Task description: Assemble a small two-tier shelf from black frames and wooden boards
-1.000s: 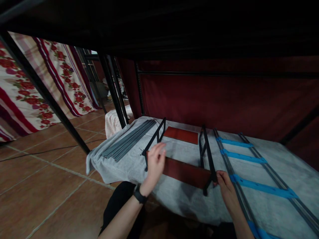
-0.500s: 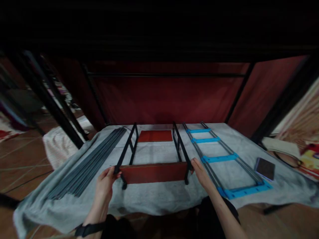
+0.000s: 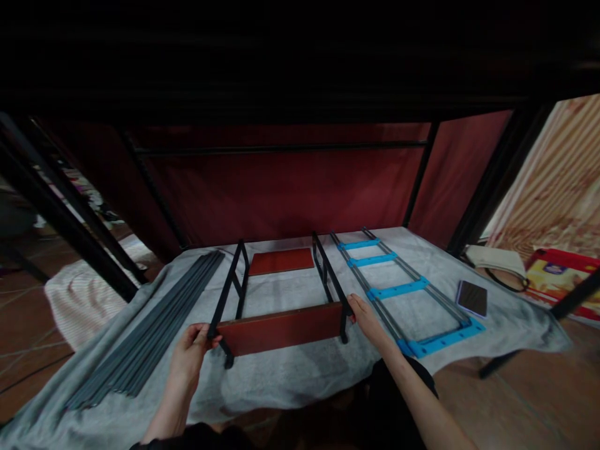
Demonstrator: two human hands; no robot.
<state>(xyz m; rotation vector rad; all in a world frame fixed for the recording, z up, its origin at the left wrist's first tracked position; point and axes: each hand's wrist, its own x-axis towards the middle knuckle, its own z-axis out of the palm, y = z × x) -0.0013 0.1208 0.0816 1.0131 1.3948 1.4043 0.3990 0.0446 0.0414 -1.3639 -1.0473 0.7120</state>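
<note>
Now both hands grip a small black rack frame [image 3: 281, 300] resting on the grey cloth [image 3: 300, 375]: the left hand [image 3: 190, 353] closes on its near-left post, the right hand [image 3: 365, 315] on its near-right post, a red-brown board [image 3: 281, 334] spanning between them. Grey rods [image 3: 145, 331] lie to the left; a blue-runged frame [image 3: 398, 287] and a dark phone [image 3: 472, 298] lie to the right.

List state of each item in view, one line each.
left hand: gripping the left black frame at its near end
right hand: on the right black frame, near end
near red board: on edge between the frames
far red board: flat on grey cloth
grey rods: bundled, lying flat
blue-rung ladder frame: flat
dark pad: flat
</note>
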